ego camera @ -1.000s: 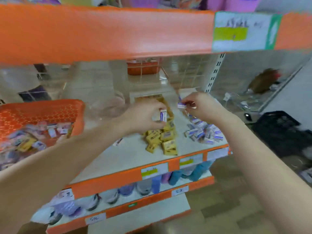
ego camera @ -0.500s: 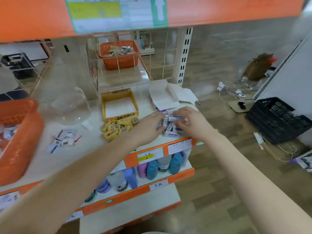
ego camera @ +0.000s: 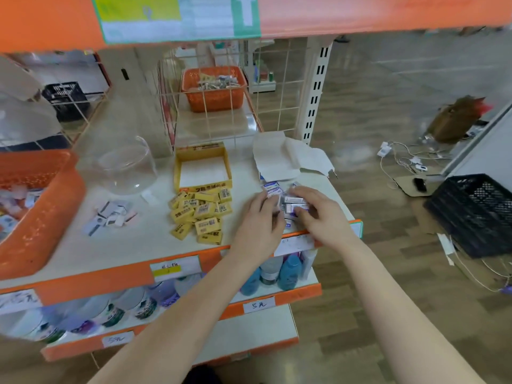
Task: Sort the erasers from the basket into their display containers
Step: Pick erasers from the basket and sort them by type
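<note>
Erasers [ego camera: 296, 204] in white-purple wrappers lying heaped at right front corner of shelf [ego camera: 133, 245]. Right hand [ego camera: 321, 217] curling fingers round small stack of them. Left hand [ego camera: 259, 220] bending fingers against heap; grip not discernible. Yellow erasers [ego camera: 201, 214] lying before yellow box [ego camera: 203, 151]. Orange basket [ego camera: 47, 214] sitting far left.

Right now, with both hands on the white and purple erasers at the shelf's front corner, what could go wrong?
1. The white-and-purple erasers sit near the front right corner of the shelf; a sweep by the left hand or right hand could knock some onto the floor.
2. The yellow erasers lie loose beside the left hand, so the two piles could mix.
</note>
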